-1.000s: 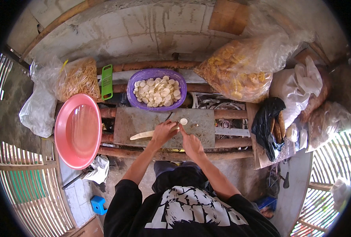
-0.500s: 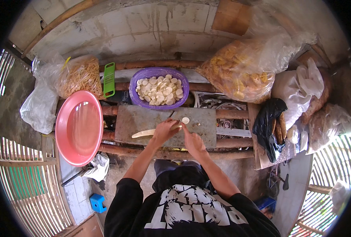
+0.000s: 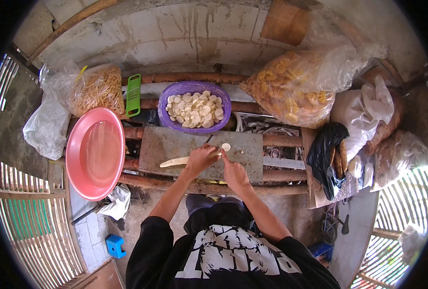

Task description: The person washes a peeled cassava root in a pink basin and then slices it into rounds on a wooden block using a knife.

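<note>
Black-sleeved arms (image 3: 172,200) converge over a grey board (image 3: 166,142). The left hand (image 3: 201,159) curls around a pale root (image 3: 172,163) lying on it; the right hand (image 3: 236,176) is mostly closed, index finger extended toward the root's end, its grip unclear. Beyond lie one round slice (image 3: 225,146) and a purple basin (image 3: 162,111) of pale slices (image 3: 195,111).

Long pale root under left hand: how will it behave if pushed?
The long pale root looks peeled and smooth, so probably slippery. Its slim, roundish shape suggests it could roll on the board. No kink shows beyond the left hand, so it's likely fairly stiff.
</note>
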A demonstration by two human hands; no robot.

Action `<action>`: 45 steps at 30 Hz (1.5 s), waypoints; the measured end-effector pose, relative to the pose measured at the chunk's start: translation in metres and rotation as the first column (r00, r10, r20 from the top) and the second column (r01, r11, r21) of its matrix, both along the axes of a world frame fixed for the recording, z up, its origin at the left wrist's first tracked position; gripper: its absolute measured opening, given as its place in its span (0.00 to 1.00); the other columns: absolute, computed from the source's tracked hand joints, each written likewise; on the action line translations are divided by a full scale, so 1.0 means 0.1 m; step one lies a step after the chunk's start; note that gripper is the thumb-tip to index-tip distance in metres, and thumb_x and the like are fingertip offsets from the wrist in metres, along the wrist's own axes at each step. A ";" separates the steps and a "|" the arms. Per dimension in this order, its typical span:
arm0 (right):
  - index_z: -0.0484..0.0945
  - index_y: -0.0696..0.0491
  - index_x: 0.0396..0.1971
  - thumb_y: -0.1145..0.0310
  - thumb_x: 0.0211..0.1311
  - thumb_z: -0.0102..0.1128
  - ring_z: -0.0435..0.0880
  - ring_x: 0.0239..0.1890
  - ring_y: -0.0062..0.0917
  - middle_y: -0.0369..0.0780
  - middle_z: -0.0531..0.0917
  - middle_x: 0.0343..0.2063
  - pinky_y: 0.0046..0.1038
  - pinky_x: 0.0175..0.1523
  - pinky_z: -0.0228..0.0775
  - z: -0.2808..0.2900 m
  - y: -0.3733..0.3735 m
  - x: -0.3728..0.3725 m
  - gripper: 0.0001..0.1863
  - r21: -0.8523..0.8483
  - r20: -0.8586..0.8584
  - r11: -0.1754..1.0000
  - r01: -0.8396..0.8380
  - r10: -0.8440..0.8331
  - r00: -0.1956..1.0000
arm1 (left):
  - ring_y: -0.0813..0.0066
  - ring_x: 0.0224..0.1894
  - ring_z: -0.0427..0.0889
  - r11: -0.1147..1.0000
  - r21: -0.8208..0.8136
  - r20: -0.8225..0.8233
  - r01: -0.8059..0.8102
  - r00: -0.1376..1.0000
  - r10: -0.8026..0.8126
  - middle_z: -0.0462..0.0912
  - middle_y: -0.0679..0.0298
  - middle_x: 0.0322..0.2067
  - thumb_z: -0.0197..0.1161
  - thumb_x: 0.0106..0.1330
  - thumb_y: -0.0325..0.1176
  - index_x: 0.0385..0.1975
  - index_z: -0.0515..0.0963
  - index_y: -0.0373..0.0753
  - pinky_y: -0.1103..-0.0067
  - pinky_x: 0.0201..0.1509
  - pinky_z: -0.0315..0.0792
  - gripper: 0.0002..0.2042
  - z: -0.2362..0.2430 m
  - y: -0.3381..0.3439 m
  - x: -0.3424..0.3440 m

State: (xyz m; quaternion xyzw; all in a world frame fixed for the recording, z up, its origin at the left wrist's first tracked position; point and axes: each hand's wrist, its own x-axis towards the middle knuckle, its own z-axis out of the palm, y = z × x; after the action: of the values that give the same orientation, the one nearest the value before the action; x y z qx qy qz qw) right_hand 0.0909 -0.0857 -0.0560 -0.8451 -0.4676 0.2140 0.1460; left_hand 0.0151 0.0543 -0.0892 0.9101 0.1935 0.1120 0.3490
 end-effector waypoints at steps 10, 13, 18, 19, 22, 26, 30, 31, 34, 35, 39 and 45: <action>0.47 0.44 0.60 0.76 0.51 0.44 0.76 0.22 0.47 0.53 0.75 0.16 0.43 0.29 0.69 0.04 0.02 -0.03 0.34 -0.048 -0.036 0.998 0.037 -0.039 0.999 | 0.60 0.29 0.75 1.000 0.007 0.005 0.027 1.000 -0.027 0.73 0.61 0.26 0.61 0.48 0.37 0.27 0.72 0.43 0.70 0.30 0.70 0.09 -0.01 -0.01 -0.01; 0.46 0.44 0.60 0.76 0.50 0.44 0.77 0.23 0.46 0.52 0.75 0.18 0.42 0.29 0.69 0.06 0.02 -0.05 0.35 -0.136 0.004 0.990 0.023 -0.023 1.000 | 0.60 0.29 0.75 1.000 0.025 -0.013 0.008 1.000 -0.007 0.73 0.61 0.26 0.61 0.47 0.37 0.27 0.72 0.43 0.70 0.30 0.70 0.09 0.01 -0.05 0.00; 0.43 0.44 0.60 0.76 0.49 0.45 0.77 0.23 0.45 0.51 0.75 0.18 0.41 0.30 0.70 -0.04 0.01 -0.04 0.37 -0.125 0.033 0.992 -0.008 0.012 0.999 | 0.61 0.31 0.75 0.997 0.075 0.020 0.000 1.000 -0.001 0.73 0.62 0.26 0.62 0.46 0.36 0.27 0.72 0.42 0.71 0.31 0.70 0.10 0.00 -0.05 -0.01; 0.43 0.44 0.60 0.76 0.49 0.45 0.77 0.23 0.45 0.51 0.75 0.18 0.41 0.30 0.70 -0.04 0.03 -0.03 0.37 -0.124 0.033 0.992 -0.006 0.010 0.999 | 0.62 0.32 0.74 0.997 0.078 0.048 0.014 0.999 -0.018 0.73 0.62 0.27 0.63 0.45 0.35 0.27 0.73 0.42 0.71 0.31 0.70 0.10 -0.01 -0.04 -0.01; 0.40 0.45 0.61 0.75 0.51 0.44 0.79 0.25 0.41 0.50 0.77 0.22 0.37 0.30 0.72 -0.09 0.05 -0.01 0.37 -0.248 -0.015 0.968 -0.024 0.021 1.000 | 0.63 0.33 0.74 0.996 0.084 0.077 0.017 0.997 -0.023 0.72 0.63 0.28 0.63 0.45 0.34 0.28 0.73 0.41 0.72 0.32 0.70 0.11 -0.06 -0.03 -0.05; 0.40 0.45 0.61 0.76 0.50 0.46 0.79 0.24 0.41 0.49 0.77 0.20 0.38 0.28 0.72 -0.20 -0.02 0.00 0.38 -0.196 0.052 0.980 -0.045 0.056 0.997 | 0.65 0.33 0.74 0.997 0.081 0.110 0.009 0.994 -0.018 0.72 0.64 0.28 0.63 0.46 0.33 0.29 0.74 0.40 0.72 0.32 0.70 0.11 -0.11 -0.07 -0.07; 0.41 0.43 0.61 0.76 0.50 0.47 0.79 0.23 0.41 0.49 0.76 0.19 0.38 0.27 0.72 -0.20 -0.04 -0.04 0.39 -0.182 0.033 0.983 -0.006 0.012 0.999 | 0.65 0.33 0.74 0.991 0.130 0.086 -0.023 0.996 0.012 0.72 0.63 0.29 0.63 0.46 0.33 0.30 0.74 0.40 0.73 0.32 0.70 0.12 -0.09 -0.08 -0.08; 0.41 0.43 0.61 0.76 0.50 0.47 0.79 0.23 0.41 0.49 0.76 0.19 0.38 0.27 0.72 -0.19 -0.05 -0.04 0.39 -0.182 0.032 0.983 -0.006 0.013 0.999 | 0.66 0.33 0.74 0.993 0.115 0.081 -0.024 0.997 0.014 0.72 0.64 0.28 0.62 0.46 0.34 0.32 0.73 0.40 0.73 0.33 0.69 0.12 -0.08 -0.07 -0.07; 0.41 0.41 0.61 0.75 0.50 0.47 0.78 0.23 0.42 0.50 0.76 0.19 0.39 0.26 0.71 -0.15 -0.10 -0.03 0.39 -0.126 0.008 0.990 0.058 -0.057 0.998 | 0.67 0.35 0.73 0.980 0.195 0.111 -0.049 0.993 0.028 0.72 0.65 0.29 0.61 0.48 0.34 0.34 0.73 0.41 0.74 0.35 0.67 0.13 -0.08 -0.12 -0.09; 0.41 0.40 0.61 0.75 0.51 0.47 0.78 0.22 0.42 0.50 0.76 0.19 0.39 0.26 0.71 -0.14 -0.13 -0.05 0.38 -0.074 0.017 0.995 0.067 -0.066 0.998 | 0.68 0.35 0.73 0.969 0.241 0.129 -0.058 0.991 0.027 0.73 0.65 0.29 0.61 0.48 0.35 0.35 0.73 0.41 0.74 0.36 0.67 0.13 -0.09 -0.15 -0.11; 0.40 0.39 0.61 0.74 0.51 0.46 0.78 0.22 0.42 0.50 0.75 0.20 0.38 0.25 0.71 -0.10 -0.13 -0.10 0.38 -0.021 0.004 0.998 0.059 -0.059 0.998 | 0.69 0.36 0.72 0.924 0.336 0.190 -0.185 0.974 0.126 0.74 0.67 0.31 0.60 0.49 0.34 0.37 0.72 0.41 0.74 0.40 0.63 0.14 -0.14 -0.25 -0.15; 0.42 0.38 0.60 0.72 0.51 0.51 0.76 0.22 0.46 0.52 0.74 0.19 0.41 0.27 0.69 -0.15 -0.07 -0.18 0.38 0.022 0.035 0.998 0.064 -0.064 0.997 | 0.70 0.35 0.72 0.926 0.324 0.238 -0.194 0.964 0.118 0.74 0.66 0.32 0.60 0.48 0.34 0.36 0.73 0.42 0.74 0.39 0.62 0.14 -0.20 -0.19 -0.11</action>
State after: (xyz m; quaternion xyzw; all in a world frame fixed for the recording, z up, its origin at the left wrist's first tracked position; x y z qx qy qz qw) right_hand 0.0724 -0.0924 -0.0709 -0.8618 -0.4450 0.1891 0.1531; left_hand 0.0036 0.0357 -0.1088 0.9212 0.2043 0.2691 0.1930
